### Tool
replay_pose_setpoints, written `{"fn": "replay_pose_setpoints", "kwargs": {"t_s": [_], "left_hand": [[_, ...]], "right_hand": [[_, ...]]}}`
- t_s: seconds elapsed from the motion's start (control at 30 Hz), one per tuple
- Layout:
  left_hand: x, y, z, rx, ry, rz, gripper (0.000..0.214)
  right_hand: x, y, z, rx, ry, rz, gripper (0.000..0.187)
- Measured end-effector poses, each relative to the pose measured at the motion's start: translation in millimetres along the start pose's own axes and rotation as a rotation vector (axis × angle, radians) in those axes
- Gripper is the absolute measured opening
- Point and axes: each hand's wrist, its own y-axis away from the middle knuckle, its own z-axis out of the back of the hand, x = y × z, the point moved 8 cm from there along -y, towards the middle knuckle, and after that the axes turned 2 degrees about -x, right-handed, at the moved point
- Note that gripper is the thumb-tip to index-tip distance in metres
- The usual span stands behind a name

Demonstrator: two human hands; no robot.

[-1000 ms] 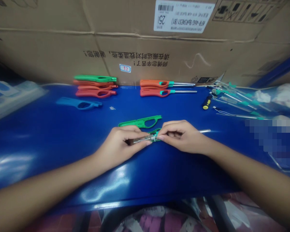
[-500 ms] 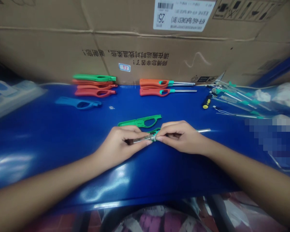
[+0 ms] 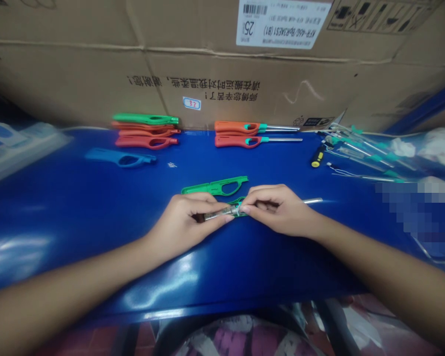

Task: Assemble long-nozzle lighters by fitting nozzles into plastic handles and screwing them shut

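My left hand [image 3: 183, 217] is closed, thumb and fingers pinching a small clear lighter fuel tank [image 3: 218, 214]. The fingertips of my right hand [image 3: 284, 210] are pressed together at the tank's whitish valve end; exactly what they grip is hidden. Beneath both hands lies a green lighter half-shell [image 3: 240, 200], mostly covered. A silver lighter tube [image 3: 314, 200] sticks out to the right from behind my right hand. Just beyond my hands, another green handle half [image 3: 207, 188] rests with its inner side up.
On the blue table [image 3: 77, 217], stacked handle shells [image 3: 146, 142], a blue shell [image 3: 120, 158] and small screws [image 3: 171, 165] lie back left. Assembled lighters [image 3: 239, 142] are at the back centre. A screwdriver [image 3: 318, 157] and loose tube parts [image 3: 371, 153] lie right. A cardboard box [image 3: 96, 64] stands behind.
My right fingertips have shifted very slightly at the valve end, showing a little more of the green shell beneath. My left hand keeps its pinch on the tank.
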Motion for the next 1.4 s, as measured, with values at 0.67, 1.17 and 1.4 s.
{"fn": "replay_pose_setpoints", "kwargs": {"t_s": [0.67, 1.17, 1.4], "left_hand": [[-2.6, -2.0, 0.8, -0.018, 0.006, -0.008, 0.017], [1.0, -0.9, 2.3, -0.065, 0.033, 0.031, 0.019], [-1.1, 0.7, 1.8, -0.098, 0.053, 0.029, 0.017]], "right_hand": [[0.8, 0.2, 0.6, -0.001, 0.046, 0.021, 0.018], [-3.9, 0.4, 2.5, -0.066, -0.029, -0.041, 0.017], [-2.5, 0.2, 1.3, -0.070, 0.003, -0.039, 0.017]]}}
